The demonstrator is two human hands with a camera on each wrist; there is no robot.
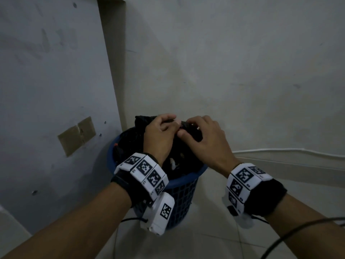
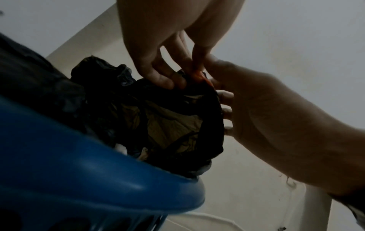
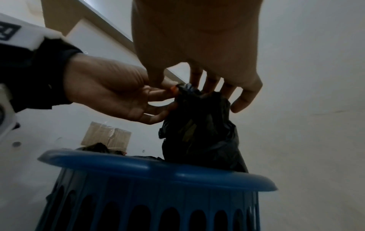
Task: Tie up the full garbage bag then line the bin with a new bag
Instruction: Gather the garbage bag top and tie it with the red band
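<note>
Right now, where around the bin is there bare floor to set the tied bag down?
Bare tile lies right of the blue bin, up to the white baseboard. Left, the bin stands close to the wall. Above the rim it is crowded: both hands, left and right, pinch the black bag.

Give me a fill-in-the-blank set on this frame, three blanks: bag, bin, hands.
1. The garbage bag is ____ in colour.
2. It sits inside a ____ slotted bin.
3. The left hand and right hand both pinch the bag at its gathered ____.

Missing words: black; blue; top
</note>
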